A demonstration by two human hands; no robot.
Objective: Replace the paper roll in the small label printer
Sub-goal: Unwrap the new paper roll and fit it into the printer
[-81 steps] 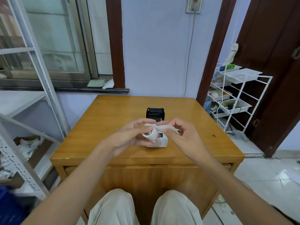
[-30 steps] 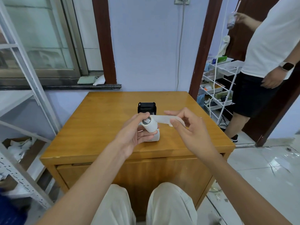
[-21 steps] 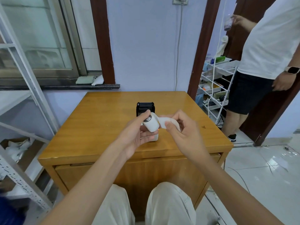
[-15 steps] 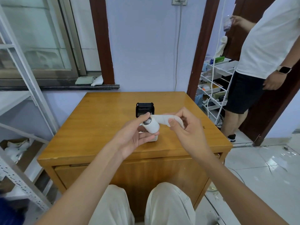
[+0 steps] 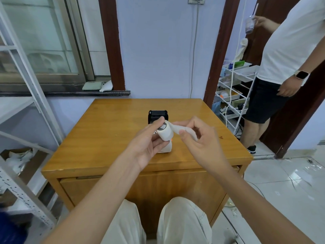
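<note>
Above the near half of the tabletop (image 5: 105,138), a white paper roll (image 5: 164,132) is held in the left hand (image 5: 149,145), with thumb and fingers curled round its barrel. Its long axis is tilted, the dark-labelled end turned up and away. From the roll a loose tail (image 5: 182,128) of paper is drawn to the right and is pinched between thumb and fingertips of the right hand (image 5: 200,143); so both hands are closed on paper, one on the roll, the other on its free end.

Just beneath and behind the roll, a white printer (image 5: 166,148) stands on the tabletop, largely hidden by the left hand; a small orange light is seen on it. Its black lid (image 5: 157,116) is raised at the far side, so the bay is judged to be open, though what lies in it cannot be seen. The printer lies straight below the roll, and the left hand is the nearer to it, so a short lowering would seat the roll.

Farther off, to the right of the table, a second person (image 5: 284,55) stands by a white wire rack (image 5: 233,88) of trays holding small items.
</note>
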